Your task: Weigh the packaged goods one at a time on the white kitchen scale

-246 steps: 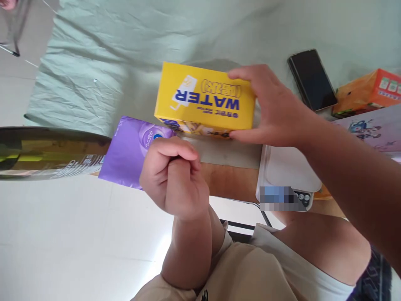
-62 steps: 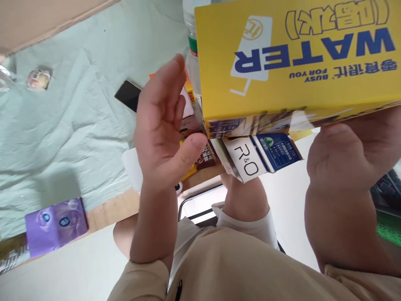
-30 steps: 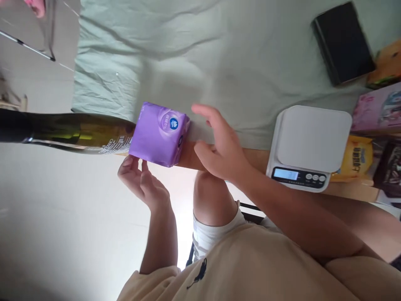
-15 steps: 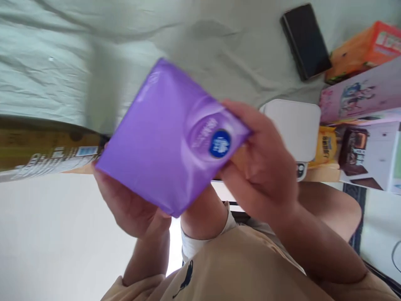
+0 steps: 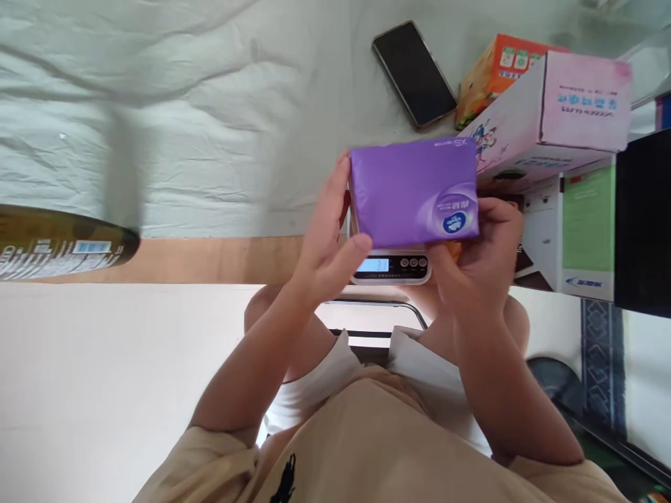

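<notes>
A purple tissue pack (image 5: 403, 188) with a blue round logo lies flat between my two hands, over a white kitchen scale (image 5: 392, 277). My left hand (image 5: 333, 244) grips the pack's left end, thumb on its near corner. Around the right end my right hand (image 5: 479, 251) is closed, fingers partly hidden under it. The scale's platform is covered by the pack; its lit display (image 5: 374, 265) and buttons show along the front. Whether the pack rests on the platform I cannot tell.
A black phone (image 5: 415, 73) lies on the pale cloth (image 5: 220, 140). Right of it stand an orange box (image 5: 485, 80), a pink-and-white box (image 5: 584, 105) and a green-and-white box (image 5: 587, 230). At the left edge a dark bottle (image 5: 63, 241) lies along the table's wooden edge (image 5: 210, 260).
Both hands have carried the tissue pack right, from above the table edge to over the scale. Tilted before, it now lies level and square. The scale's display is now visible and lit.
</notes>
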Available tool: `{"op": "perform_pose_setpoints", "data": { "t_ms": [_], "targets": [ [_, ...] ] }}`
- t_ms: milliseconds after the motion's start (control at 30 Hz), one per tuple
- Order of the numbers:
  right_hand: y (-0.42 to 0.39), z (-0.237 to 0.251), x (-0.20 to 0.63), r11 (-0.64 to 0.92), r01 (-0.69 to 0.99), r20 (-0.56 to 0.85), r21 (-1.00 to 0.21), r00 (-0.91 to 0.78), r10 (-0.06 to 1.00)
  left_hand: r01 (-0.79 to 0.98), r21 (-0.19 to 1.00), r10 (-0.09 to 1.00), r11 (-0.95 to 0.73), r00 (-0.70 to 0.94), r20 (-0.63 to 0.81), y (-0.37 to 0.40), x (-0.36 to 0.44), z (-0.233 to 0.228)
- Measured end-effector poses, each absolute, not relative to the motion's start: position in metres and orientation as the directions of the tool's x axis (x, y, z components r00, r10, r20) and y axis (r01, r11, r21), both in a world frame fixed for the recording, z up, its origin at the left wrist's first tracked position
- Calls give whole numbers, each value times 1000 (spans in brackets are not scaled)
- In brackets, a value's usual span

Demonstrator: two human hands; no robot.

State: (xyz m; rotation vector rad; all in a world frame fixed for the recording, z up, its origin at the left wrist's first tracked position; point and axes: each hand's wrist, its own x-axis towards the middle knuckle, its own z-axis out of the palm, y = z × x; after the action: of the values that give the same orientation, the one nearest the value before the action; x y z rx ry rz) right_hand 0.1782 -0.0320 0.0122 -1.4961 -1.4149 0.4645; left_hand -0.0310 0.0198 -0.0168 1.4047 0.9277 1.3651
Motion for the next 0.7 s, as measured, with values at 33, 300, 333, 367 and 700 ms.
{"op": "perform_pose_setpoints", "data": {
  "t_ms": [33, 300, 333, 367, 700],
  "targets": [
    [-32, 8, 183, 146, 532, 310, -834, 234, 921, -108, 955, 947, -276, 139, 290, 23, -28, -22],
    [-43, -19, 207, 405, 487, 571, -774, 259, 779, 16, 927, 919, -374, -130, 373, 3, -31, -40],
    [-44, -22, 208, 430, 491, 609, -757, 294, 736, 37, 922, 911, -385, -147, 386, -1, -33, -41],
    [-44, -24, 207, 448, 498, 637, -743, 319, 702, 58, 918, 906, -392, -150, 396, -4, -36, -42],
    [-44, -35, 209, 456, 579, 698, -676, 305, 648, 217, 890, 888, -401, -147, 436, -3, -27, -23]
  ]
}}
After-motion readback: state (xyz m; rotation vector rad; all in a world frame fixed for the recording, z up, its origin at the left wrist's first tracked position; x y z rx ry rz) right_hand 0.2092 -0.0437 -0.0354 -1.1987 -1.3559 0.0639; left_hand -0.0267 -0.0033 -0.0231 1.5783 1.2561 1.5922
